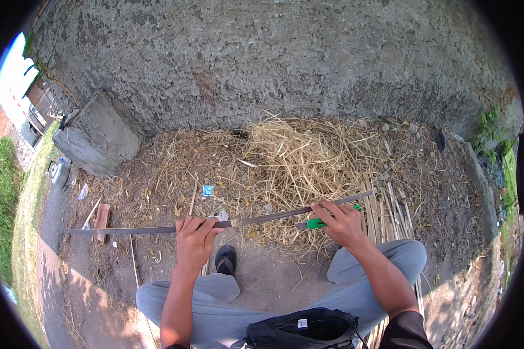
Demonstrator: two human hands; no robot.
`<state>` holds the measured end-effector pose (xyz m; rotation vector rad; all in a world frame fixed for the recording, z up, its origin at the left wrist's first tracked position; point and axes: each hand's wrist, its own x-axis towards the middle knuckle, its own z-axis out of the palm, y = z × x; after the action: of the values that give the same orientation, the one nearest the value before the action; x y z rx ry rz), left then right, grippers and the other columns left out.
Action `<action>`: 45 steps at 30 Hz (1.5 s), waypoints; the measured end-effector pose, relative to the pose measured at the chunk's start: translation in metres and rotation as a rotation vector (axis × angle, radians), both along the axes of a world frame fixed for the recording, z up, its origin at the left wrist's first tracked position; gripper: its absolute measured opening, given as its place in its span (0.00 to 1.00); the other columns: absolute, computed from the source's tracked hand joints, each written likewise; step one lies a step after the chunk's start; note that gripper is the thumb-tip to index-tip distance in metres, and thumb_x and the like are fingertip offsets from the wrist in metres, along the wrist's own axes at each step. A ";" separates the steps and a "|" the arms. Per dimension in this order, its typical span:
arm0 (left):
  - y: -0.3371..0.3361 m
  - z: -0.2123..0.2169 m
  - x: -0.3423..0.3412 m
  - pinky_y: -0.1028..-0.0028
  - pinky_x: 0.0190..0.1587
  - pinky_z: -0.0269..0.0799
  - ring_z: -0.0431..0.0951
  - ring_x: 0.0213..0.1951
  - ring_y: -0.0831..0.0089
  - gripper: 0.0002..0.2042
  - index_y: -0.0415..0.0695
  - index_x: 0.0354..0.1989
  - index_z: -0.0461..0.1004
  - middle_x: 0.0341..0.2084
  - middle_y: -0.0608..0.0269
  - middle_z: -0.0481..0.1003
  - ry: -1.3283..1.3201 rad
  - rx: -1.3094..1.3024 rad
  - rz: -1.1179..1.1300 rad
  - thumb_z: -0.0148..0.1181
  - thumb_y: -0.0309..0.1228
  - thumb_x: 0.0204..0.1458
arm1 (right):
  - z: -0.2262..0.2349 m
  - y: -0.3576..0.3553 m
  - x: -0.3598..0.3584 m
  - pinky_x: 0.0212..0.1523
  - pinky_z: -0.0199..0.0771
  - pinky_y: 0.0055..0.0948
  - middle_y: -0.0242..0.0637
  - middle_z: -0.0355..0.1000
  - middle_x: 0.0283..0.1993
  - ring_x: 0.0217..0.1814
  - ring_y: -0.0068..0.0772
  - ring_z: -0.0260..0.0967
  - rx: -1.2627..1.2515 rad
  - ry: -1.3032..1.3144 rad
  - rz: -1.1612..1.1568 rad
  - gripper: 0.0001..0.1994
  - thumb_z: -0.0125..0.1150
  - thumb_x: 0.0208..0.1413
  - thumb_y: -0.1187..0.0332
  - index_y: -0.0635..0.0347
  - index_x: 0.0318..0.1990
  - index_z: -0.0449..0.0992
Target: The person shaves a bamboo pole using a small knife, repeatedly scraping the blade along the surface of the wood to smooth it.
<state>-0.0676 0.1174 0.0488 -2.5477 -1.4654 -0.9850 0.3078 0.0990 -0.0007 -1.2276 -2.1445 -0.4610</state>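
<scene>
At six o'clock, nearest the camera, a black bag rests on the lap of a person sitting with knees apart in grey trousers, one dark sandal showing between the legs. Just beyond, the left hand is closed around a long thin bamboo strip that runs from about nine o'clock across to three o'clock, held above the ground roughly level. The right hand grips the same strip further along and also holds a green-handled knife, its blade lying against the strip; whether the edge is biting into it cannot be told. At four o'clock, beside the right knee, a bundle of pale strips lies in a row on the ground, which suggests a good share of the shaving or splitting is already done. At twelve o'clock from the hands, a heap of dry curled shavings covers the dirt, another sign of much work behind. The strip in hand looks dark and only partly worked, so I judge this piece mid-way. Off at ten o'clock sit a small wooden block and a concrete block, and farthest off stands a rough grey wall.
</scene>
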 end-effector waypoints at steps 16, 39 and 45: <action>-0.003 -0.013 -0.001 0.66 0.49 0.61 0.77 0.39 0.64 0.13 0.43 0.37 0.81 0.33 0.64 0.80 -0.026 -0.021 0.045 0.72 0.35 0.46 | -0.026 0.001 -0.008 0.26 0.74 0.36 0.31 0.75 0.34 0.25 0.38 0.75 -0.267 0.087 -0.007 0.16 0.65 0.37 0.76 0.53 0.39 0.79; -0.045 -0.067 0.116 0.66 0.41 0.74 0.79 0.37 0.64 0.21 0.34 0.56 0.65 0.39 0.50 0.77 -0.482 -0.818 -0.355 0.55 0.40 0.65 | 0.022 -0.019 -0.067 0.24 0.58 0.18 0.33 0.71 0.34 0.21 0.14 0.55 -0.996 1.522 0.437 0.12 0.36 0.74 0.65 0.60 0.46 0.66; -0.063 -0.050 0.118 0.79 0.26 0.63 0.67 0.24 0.81 0.16 0.40 0.48 0.67 0.25 0.65 0.68 -0.888 -1.453 -0.398 0.46 0.42 0.69 | 0.002 -0.017 -0.059 0.21 0.59 0.19 0.36 0.71 0.34 0.18 0.17 0.54 -0.999 1.635 0.454 0.15 0.34 0.75 0.61 0.60 0.48 0.66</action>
<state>0.0507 0.0547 -0.0009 -3.6502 -2.7098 -1.6538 0.2487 0.0819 0.0009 -0.8269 -0.9353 1.4721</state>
